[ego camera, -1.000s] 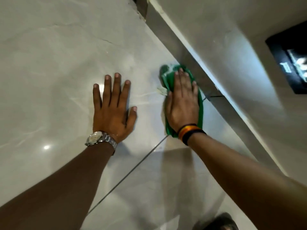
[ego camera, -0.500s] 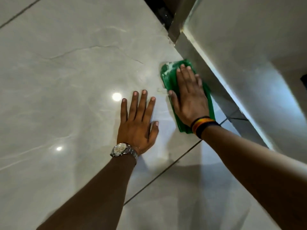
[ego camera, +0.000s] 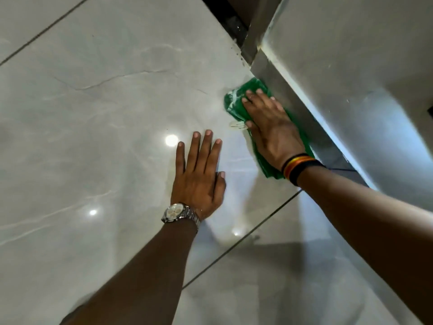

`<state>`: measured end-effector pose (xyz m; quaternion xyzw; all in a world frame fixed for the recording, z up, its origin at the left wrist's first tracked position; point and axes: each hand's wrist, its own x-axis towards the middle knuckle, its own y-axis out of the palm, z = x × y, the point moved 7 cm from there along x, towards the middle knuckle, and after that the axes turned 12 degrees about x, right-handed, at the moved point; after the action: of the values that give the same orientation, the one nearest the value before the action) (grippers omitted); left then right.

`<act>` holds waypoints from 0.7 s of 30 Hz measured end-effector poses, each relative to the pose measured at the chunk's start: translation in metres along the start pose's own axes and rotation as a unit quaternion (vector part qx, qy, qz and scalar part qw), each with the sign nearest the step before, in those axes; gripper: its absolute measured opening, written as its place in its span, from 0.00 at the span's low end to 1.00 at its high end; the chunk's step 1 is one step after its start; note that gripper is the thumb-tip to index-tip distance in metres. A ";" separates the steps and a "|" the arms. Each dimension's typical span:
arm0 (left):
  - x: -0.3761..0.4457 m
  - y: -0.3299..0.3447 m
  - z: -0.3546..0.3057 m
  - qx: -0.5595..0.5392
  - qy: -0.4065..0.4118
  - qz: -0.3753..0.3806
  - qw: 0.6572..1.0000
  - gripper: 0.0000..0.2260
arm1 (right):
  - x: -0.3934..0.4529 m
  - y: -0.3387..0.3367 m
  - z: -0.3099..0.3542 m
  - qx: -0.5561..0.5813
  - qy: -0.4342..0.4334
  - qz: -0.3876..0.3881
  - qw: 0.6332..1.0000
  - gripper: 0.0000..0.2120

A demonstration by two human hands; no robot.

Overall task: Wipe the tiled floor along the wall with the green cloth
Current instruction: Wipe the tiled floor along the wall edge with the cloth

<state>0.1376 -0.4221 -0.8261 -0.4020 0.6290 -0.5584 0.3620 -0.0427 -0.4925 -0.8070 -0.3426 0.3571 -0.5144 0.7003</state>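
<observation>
While the right hand (ego camera: 271,127) presses flat, fingers extended, on the green cloth (ego camera: 236,99), the cloth touches the wall (ego camera: 351,66) base. The left hand (ego camera: 199,174) lies open on the floor (ego camera: 93,137), holding nothing. Wide free tiles lie leftward; the hand hides the cloth's middle.
</observation>
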 end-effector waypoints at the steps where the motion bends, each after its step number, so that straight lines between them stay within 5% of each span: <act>1: -0.001 0.000 0.000 0.002 -0.003 0.000 1.000 0.34 | -0.008 -0.001 -0.002 0.001 0.025 -0.022 0.999 0.24; 7: -0.004 0.002 -0.001 0.004 0.006 0.011 1.000 0.33 | -0.019 0.021 0.014 -0.027 -0.021 0.045 0.998 0.30; 12: 0.004 -0.002 0.005 -0.001 0.019 -0.021 1.000 0.33 | -0.134 0.002 -0.036 -0.011 0.127 -0.031 0.991 0.26; 21: -0.009 0.009 0.009 0.018 0.019 0.041 0.999 0.33 | -0.148 0.015 -0.046 0.025 0.160 -0.059 0.985 0.29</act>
<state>0.1482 -0.4168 -0.8357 -0.3587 0.6416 -0.5619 0.3795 -0.1069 -0.3509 -0.8212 -0.2593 0.4308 -0.6117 0.6107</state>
